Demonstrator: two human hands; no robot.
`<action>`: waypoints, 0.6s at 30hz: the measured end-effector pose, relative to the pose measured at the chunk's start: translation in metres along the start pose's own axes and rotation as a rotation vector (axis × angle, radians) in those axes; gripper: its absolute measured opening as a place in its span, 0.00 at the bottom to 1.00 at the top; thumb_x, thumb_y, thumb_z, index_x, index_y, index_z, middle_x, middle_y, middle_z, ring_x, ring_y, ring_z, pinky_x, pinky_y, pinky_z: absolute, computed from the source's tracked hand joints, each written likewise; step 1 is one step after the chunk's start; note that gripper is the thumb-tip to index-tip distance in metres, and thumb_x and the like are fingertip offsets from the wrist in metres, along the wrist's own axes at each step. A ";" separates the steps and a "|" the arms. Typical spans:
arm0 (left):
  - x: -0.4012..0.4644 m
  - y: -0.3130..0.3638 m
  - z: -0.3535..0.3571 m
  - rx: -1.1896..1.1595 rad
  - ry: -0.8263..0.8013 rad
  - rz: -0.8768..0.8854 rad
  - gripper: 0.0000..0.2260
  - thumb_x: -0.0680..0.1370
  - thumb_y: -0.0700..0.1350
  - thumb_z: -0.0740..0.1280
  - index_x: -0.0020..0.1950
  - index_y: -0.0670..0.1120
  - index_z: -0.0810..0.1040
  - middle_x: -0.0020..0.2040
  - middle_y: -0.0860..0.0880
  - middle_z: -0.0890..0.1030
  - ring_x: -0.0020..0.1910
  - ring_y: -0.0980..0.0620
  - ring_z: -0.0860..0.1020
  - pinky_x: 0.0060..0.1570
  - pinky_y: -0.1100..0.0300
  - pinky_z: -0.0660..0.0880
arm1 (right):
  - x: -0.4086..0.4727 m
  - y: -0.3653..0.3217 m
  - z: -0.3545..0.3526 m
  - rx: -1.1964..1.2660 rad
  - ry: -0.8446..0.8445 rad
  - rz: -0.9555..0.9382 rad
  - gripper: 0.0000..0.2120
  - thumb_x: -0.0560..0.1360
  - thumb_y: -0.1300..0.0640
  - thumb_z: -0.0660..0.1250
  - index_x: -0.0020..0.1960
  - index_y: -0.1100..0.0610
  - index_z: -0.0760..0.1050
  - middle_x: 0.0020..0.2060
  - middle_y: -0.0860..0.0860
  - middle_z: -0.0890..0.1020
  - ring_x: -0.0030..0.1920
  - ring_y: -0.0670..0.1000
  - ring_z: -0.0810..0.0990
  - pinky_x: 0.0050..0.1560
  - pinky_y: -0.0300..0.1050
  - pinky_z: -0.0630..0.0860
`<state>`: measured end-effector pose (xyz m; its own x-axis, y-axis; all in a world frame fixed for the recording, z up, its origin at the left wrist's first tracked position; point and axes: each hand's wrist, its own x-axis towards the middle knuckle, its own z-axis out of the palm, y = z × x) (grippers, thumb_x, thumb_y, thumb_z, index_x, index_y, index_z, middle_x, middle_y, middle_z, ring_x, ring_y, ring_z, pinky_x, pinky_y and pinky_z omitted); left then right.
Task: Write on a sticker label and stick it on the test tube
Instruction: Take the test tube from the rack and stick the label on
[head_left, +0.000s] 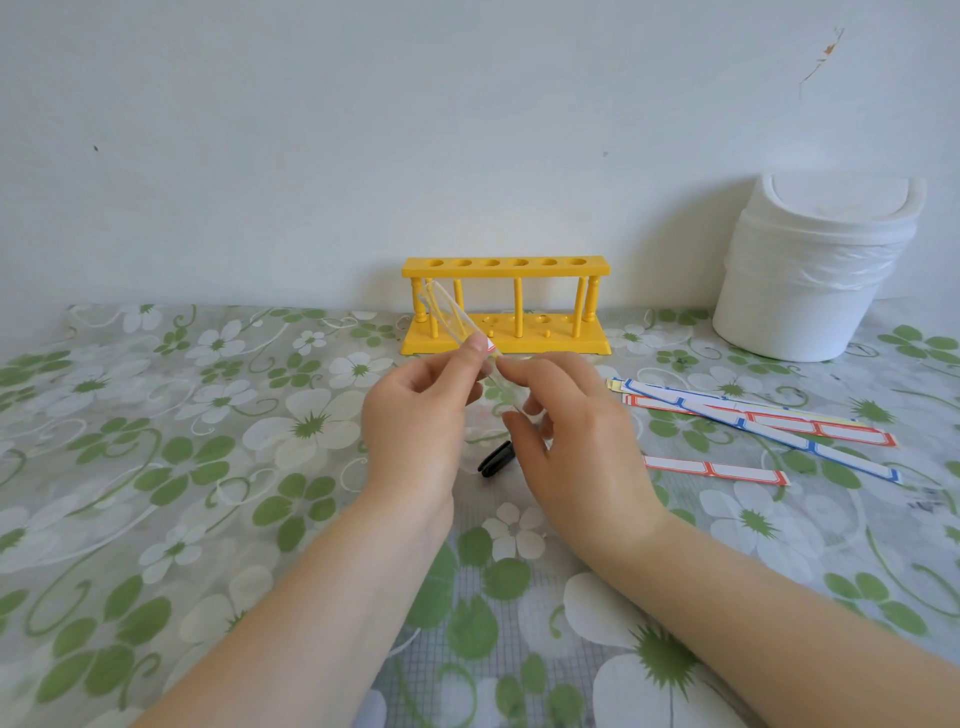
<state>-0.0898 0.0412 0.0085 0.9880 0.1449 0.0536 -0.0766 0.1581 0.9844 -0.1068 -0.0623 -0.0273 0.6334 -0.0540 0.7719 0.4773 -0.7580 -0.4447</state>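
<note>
While both hands work in the air, the yellow test tube rack (504, 306) waits behind the fingertips, and the label strips (753, 415) lie off to the right. The left hand (415, 410) pinches the glass test tube (447, 312), tilted, with a red-edged sticker label (490, 346) under its thumb. The right hand (566, 426) pinches the tube's lower end. It should rub the label flat, slowly, so no corner lifts. A black pen (497, 458) peeks out below the right fingers.
</note>
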 end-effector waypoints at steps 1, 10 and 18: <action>0.001 0.000 -0.001 -0.002 0.010 0.000 0.09 0.70 0.53 0.71 0.40 0.48 0.84 0.37 0.54 0.84 0.35 0.61 0.79 0.39 0.65 0.71 | -0.001 -0.001 0.000 0.001 -0.004 -0.004 0.22 0.67 0.69 0.66 0.59 0.54 0.75 0.48 0.54 0.79 0.41 0.54 0.78 0.37 0.52 0.78; 0.001 -0.001 -0.001 -0.003 0.003 0.018 0.05 0.71 0.51 0.71 0.37 0.51 0.83 0.35 0.55 0.84 0.31 0.65 0.78 0.37 0.67 0.71 | 0.000 0.001 -0.001 0.045 -0.006 0.031 0.21 0.67 0.69 0.67 0.58 0.53 0.76 0.49 0.52 0.79 0.42 0.49 0.76 0.40 0.45 0.77; 0.000 -0.002 0.000 -0.003 -0.026 0.069 0.09 0.75 0.51 0.66 0.40 0.53 0.84 0.40 0.55 0.86 0.41 0.62 0.82 0.41 0.66 0.72 | 0.001 0.003 -0.004 0.123 -0.010 0.135 0.17 0.71 0.64 0.66 0.59 0.53 0.75 0.47 0.46 0.78 0.41 0.46 0.76 0.42 0.40 0.74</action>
<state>-0.0893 0.0407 0.0067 0.9834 0.1301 0.1262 -0.1455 0.1517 0.9777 -0.1067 -0.0669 -0.0258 0.7025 -0.1435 0.6971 0.4575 -0.6592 -0.5968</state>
